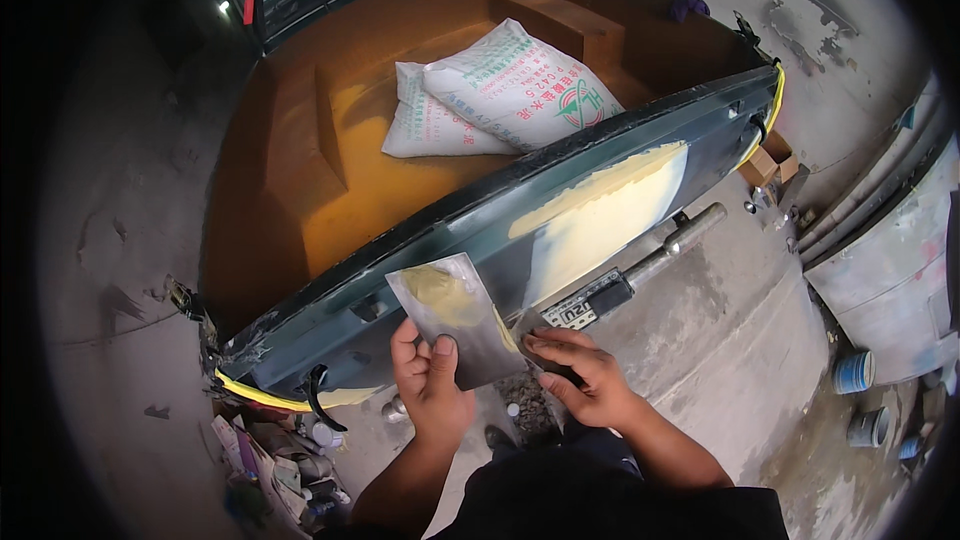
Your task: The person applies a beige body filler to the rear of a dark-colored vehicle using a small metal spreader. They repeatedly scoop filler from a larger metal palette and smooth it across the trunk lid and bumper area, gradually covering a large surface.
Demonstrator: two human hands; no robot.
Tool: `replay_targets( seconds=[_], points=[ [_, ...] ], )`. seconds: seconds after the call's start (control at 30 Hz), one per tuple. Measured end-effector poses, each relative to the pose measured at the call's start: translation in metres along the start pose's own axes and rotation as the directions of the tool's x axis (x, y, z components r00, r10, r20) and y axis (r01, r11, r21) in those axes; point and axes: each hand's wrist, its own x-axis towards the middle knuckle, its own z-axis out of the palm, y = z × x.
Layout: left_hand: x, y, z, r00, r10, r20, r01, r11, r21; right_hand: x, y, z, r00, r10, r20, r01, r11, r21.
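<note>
At truck tailgate (pixel 505 248) — left fingers (pixel 442 365) pinching paste-smeared plate (pixel 465 322); right fingers (pixel 568 353) pinching scraper (pixel 530 321) — beside plate's edge.

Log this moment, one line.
left hand: holds grey plate with yellowish paste | right hand: holds dark blade beside plate | tailgate: pale-yellow patch

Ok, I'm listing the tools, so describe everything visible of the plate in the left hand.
The plate is a thin, grey, four-sided, metal-looking sheet. Pale yellowish paste covers part of its upper face, with more along its right edge. The left hand holds it tilted near the tailgate, thumb on its face. A dark tool in the right hand is at that edge; contact is unclear.
</note>
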Motion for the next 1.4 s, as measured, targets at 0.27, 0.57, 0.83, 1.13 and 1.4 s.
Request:
replay_targets(
  seconds=[0.27, 0.57, 0.83, 1.13, 1.4],
  points=[
    [-0.021, 0.007, -0.034, 0.987, 0.160, -0.024, -0.155, 0.976, 0.155, 0.024, -0.054, 0.014, 0.982, -0.113, 0.148, 0.175, 0.834, -0.523],
    [-0.048, 0.018, -0.093, 0.931, 0.347, -0.111, -0.291, 0.891, 0.349, 0.013, -0.045, 0.063, 0.960, 0.015, 0.279, 0.123, 0.874, -0.470],
    [-0.074, 0.063, -0.189, 0.938, 0.235, -0.256, -0.167, 0.951, 0.259, 0.054, -0.034, 0.129, 0.973, 0.026, 0.229, 0.143, 0.714, -0.686],
    [-0.115, 0.050, -0.234, 0.925, 0.110, -0.362, -0.057, 0.986, 0.154, 0.071, -0.032, 0.192, 0.958, 0.023, 0.286, 0.212, 0.615, -0.760],
    [-0.112, 0.052, -0.250, 0.947, 0.081, -0.311, -0.049, 0.993, 0.108, 0.081, -0.036, 0.220, 0.980, 0.028, 0.196, 0.148, 0.553, -0.820]
  ],
)
